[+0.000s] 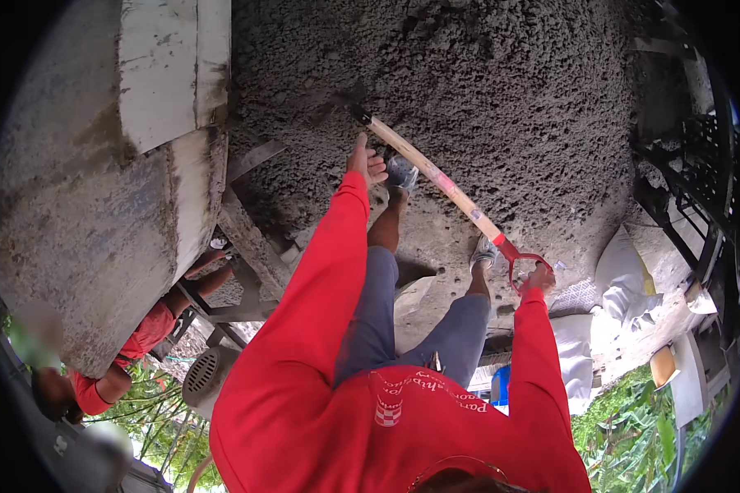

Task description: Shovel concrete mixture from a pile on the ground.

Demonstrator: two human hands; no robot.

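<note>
A shovel (460, 200) with a pale wooden shaft and a red D-shaped handle slants across the middle. Its dark socket end meets a broad bed of coarse grey mortar-like mix (501, 90), and the blade is hidden there. My right hand (541, 277) is closed on the red handle at the lower right. Just below the socket end, my left hand (367, 161) is held out beside the shaft with its fingers extended. It appears not to grip the shaft. My feet stand at the near side of the mix, under the shaft.
At the left rises a large stained grey panel (82, 189) with a pale sheet on it. A wooden plank (247, 234) lies beside it. Another person in red (152, 333) is at the lower left. Pale sacks (625, 279) and a dark metal frame (695, 205) stand at the right.
</note>
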